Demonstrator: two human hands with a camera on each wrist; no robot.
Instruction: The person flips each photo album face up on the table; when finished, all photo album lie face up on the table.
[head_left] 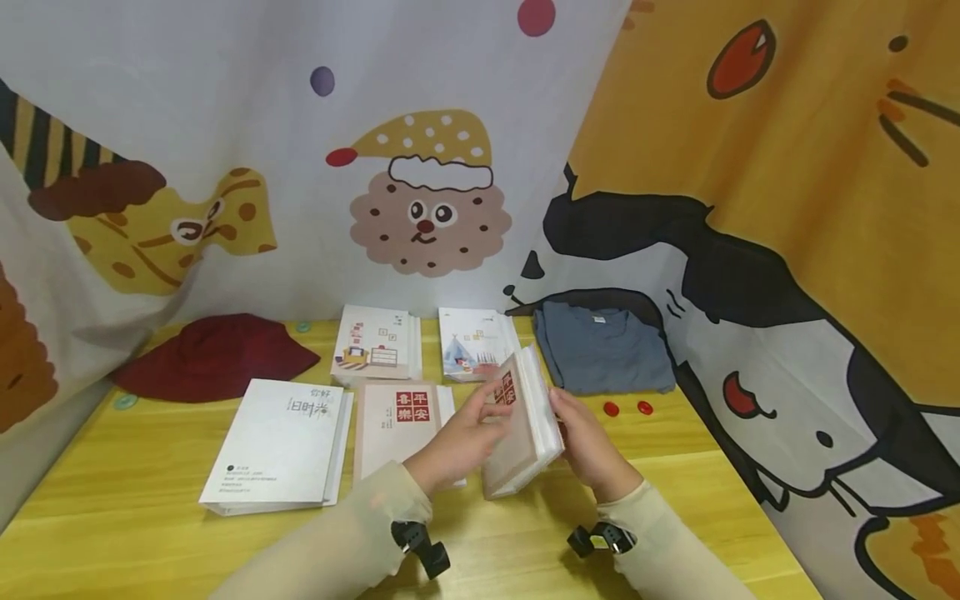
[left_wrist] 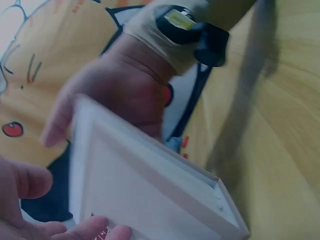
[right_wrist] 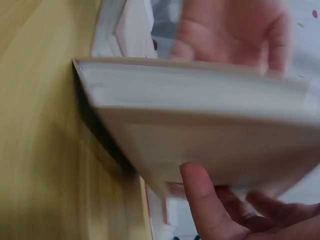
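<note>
Yellow table (head_left: 150, 500) bears 4 albums, 1 hat (head_left: 213, 357), 1 shirt (head_left: 602, 347); both hands grip a 5th album (head_left: 522, 433).

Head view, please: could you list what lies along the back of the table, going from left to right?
Red hat → booklet with a house drawing → booklet with a tent drawing → folded blue shirt.

The person wears pale cream long sleeves (head_left: 352, 533) reaching to both wrists. A small black camera (head_left: 420, 546) is strapped under the left wrist, another (head_left: 600, 539) under the right. Hands are bare.
</note>
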